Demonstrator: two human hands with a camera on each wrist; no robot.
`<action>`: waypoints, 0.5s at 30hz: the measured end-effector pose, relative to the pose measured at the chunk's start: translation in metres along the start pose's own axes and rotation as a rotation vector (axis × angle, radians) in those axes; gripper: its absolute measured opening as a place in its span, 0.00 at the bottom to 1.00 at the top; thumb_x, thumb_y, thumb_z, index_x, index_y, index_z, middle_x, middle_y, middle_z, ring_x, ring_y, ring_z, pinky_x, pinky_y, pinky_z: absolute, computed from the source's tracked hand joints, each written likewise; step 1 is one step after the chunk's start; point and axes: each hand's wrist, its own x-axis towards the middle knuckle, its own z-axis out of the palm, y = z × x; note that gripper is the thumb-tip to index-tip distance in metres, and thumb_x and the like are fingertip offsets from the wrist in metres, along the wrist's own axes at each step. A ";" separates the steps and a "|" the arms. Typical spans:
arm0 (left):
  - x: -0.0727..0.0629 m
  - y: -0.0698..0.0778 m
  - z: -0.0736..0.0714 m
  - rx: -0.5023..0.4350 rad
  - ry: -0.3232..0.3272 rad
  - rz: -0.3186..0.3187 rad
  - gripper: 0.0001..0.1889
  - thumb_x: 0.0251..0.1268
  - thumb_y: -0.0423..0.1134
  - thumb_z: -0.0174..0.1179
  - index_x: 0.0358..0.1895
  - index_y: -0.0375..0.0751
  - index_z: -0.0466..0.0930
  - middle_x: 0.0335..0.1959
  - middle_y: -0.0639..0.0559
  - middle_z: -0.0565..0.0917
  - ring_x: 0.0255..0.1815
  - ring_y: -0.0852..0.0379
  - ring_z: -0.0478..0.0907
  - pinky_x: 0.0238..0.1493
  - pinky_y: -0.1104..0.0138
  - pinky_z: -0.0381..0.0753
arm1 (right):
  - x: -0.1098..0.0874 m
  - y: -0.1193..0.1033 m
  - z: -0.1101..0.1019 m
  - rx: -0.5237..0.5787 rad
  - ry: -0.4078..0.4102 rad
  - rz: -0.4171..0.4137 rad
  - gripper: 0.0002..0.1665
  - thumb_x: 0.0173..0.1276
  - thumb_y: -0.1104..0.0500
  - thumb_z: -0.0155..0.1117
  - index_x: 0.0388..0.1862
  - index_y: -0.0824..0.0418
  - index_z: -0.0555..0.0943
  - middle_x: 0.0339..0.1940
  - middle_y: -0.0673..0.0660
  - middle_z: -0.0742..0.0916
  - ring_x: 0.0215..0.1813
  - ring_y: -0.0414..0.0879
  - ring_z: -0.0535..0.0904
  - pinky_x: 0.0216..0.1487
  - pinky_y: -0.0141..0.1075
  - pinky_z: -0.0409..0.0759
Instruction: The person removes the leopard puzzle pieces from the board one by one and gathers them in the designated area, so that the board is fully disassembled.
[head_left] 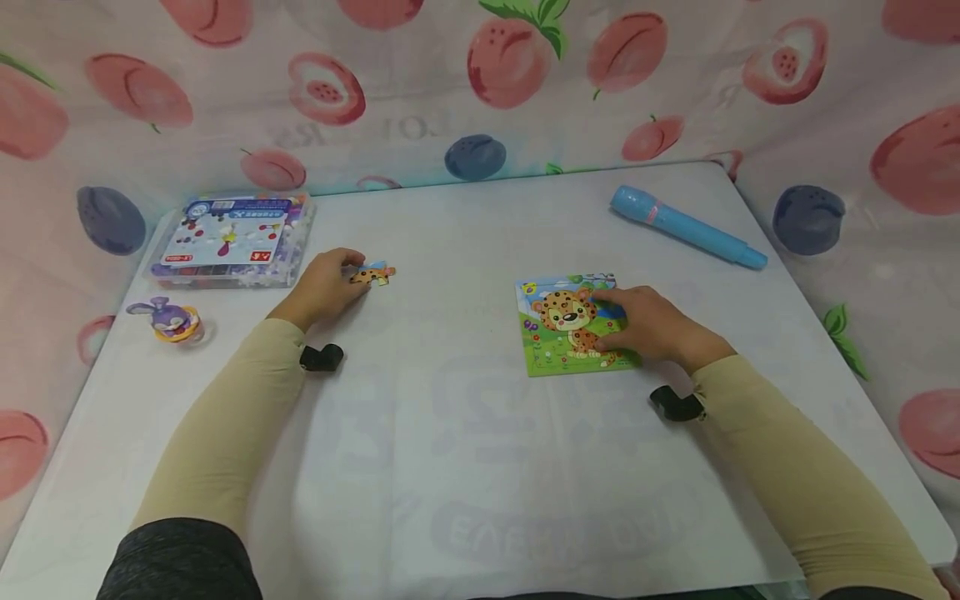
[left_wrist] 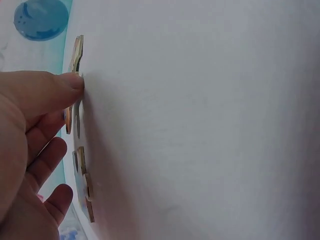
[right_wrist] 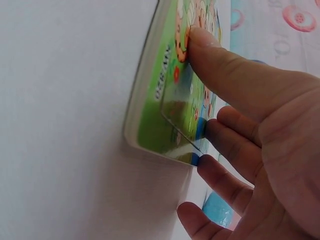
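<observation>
My left hand [head_left: 330, 287] pinches a thin jigsaw puzzle piece [left_wrist: 76, 54] between thumb and fingers, close over the white table. In the head view, leopard-spotted puzzle pieces [head_left: 372, 273] show at its fingertips. A second puzzle piece [left_wrist: 83, 182] lies below the pinched one in the left wrist view. My right hand [head_left: 652, 325] rests on a square leopard puzzle board [head_left: 542, 354], thumb and index finger spread over its right side. Seen from the right wrist, the thumb tip lies on the printed face and the other fingers are loosely bent near the far edge.
A clear plastic case [head_left: 228, 242] with a printed label stands at the back left. In front of it is a purple rabbit-eared toy [head_left: 172, 319]. A blue tube-shaped object [head_left: 690, 227] lies at the back right. A fruit-patterned cloth [head_left: 405, 92] hangs behind the table [head_left: 450, 467].
</observation>
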 end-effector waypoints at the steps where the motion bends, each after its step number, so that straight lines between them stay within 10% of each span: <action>1: 0.000 -0.001 0.000 0.000 -0.003 -0.003 0.25 0.71 0.35 0.61 0.66 0.30 0.69 0.66 0.33 0.71 0.70 0.37 0.63 0.72 0.48 0.58 | 0.000 0.000 0.000 -0.001 -0.001 0.001 0.47 0.64 0.52 0.74 0.77 0.64 0.64 0.72 0.72 0.69 0.72 0.68 0.59 0.70 0.62 0.58; 15: -0.002 -0.007 -0.004 -0.023 -0.033 -0.043 0.25 0.73 0.38 0.59 0.69 0.34 0.68 0.69 0.35 0.69 0.74 0.38 0.59 0.73 0.47 0.55 | -0.001 0.000 0.001 -0.009 -0.003 0.007 0.47 0.65 0.53 0.74 0.77 0.64 0.63 0.72 0.73 0.69 0.73 0.68 0.58 0.71 0.63 0.57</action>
